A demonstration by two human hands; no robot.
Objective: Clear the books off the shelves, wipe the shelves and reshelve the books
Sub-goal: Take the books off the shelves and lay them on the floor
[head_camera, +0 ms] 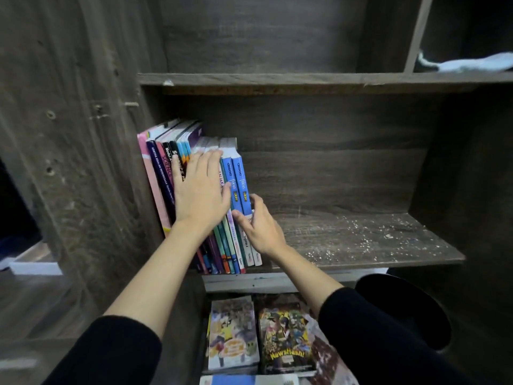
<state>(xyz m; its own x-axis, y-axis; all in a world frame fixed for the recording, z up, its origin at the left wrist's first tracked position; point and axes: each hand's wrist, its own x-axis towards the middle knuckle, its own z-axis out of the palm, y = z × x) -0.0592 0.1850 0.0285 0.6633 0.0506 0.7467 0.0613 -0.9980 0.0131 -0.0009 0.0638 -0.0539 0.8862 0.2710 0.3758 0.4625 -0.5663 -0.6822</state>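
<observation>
A row of upright books [163, 168] stands at the left end of the middle shelf [361, 243], leaning against the cabinet's side wall. My left hand [201, 190] lies flat with straight fingers on the spines in the middle of the row. Two blue books [238, 179] stand at the row's right end. My right hand [259, 226] touches the lower part of those end books, thumb on the spines and fingers round the outer cover. A pale cloth [469, 63] lies on the upper shelf at the far right.
The upper shelf [249, 78] holds no books on its left part. The middle shelf right of the row is bare and speckled with white flecks. Below, comic books [233, 332] lie flat in stacks. A dark round object [402, 309] sits at the lower right.
</observation>
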